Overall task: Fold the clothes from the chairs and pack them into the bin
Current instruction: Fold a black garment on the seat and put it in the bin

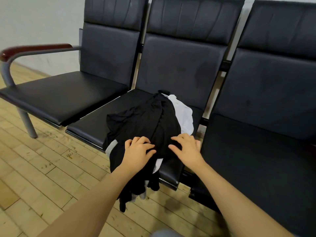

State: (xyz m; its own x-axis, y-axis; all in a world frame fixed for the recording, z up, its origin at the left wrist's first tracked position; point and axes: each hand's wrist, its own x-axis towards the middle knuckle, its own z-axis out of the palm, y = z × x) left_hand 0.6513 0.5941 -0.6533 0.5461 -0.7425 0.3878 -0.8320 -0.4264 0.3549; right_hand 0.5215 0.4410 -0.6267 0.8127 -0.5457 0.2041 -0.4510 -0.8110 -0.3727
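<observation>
A crumpled heap of clothes lies on the middle chair seat (90, 124). The top piece is a black garment (145, 120) that spills over the seat's front edge toward the floor. A white garment (183, 115) shows under it at the right, and a grey piece (111, 147) peeks out at the left. My left hand (138, 152) rests on the black garment near the front edge, fingers bent and spread. My right hand (187, 148) rests beside it on the same cloth, fingers spread. Whether either hand pinches the fabric is unclear. No bin is in view.
Three black padded chairs stand joined in a row against a pale wall. The left seat (56, 98) and right seat (256, 151) hold nothing. A wooden-topped armrest (34, 48) ends the row at the left. The floor (42, 177) is light wood planks.
</observation>
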